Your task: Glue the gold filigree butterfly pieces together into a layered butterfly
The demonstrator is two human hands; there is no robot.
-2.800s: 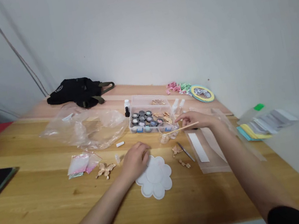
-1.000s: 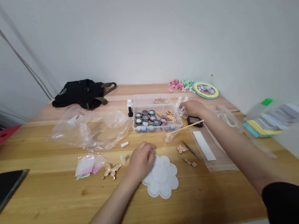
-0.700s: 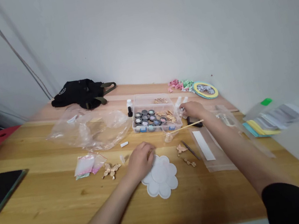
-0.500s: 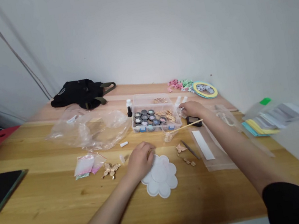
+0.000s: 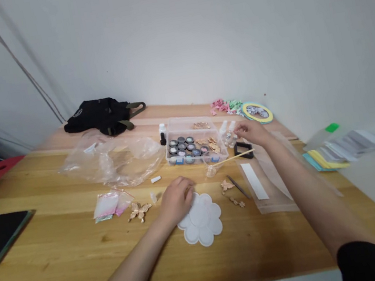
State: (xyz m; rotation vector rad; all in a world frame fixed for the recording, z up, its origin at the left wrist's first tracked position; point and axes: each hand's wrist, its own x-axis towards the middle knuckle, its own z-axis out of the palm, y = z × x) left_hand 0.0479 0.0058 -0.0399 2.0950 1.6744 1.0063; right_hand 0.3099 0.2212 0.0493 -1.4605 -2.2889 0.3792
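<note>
My left hand (image 5: 177, 201) rests on the table at the upper left edge of a white flower-shaped paint palette (image 5: 201, 218); its fingers are loosely bent, with nothing seen in them. Over at the back right, my right hand (image 5: 252, 132) has its fingertips closed at the top of a small clear bottle (image 5: 233, 142). White-capped spray bottles (image 5: 223, 128) stand just behind. A black square frame (image 5: 243, 150) lies below this hand. Left of the bottles is an open clear plastic box (image 5: 198, 158) with round pots and gold pieces.
A clear cup (image 5: 210, 170) with a wooden stick (image 5: 236, 156) stands before the box. Tweezers (image 5: 238, 186), gold charms (image 5: 227, 185) and a white strip (image 5: 255, 182) lie nearer. Leftward are a gold butterfly (image 5: 139, 212), small bags (image 5: 110, 205), a plastic bag (image 5: 111, 161) and a phone (image 5: 0, 241).
My right hand has moved slightly right, uncovering more of the small bottles and the black frame. My left hand stays by the palette.
</note>
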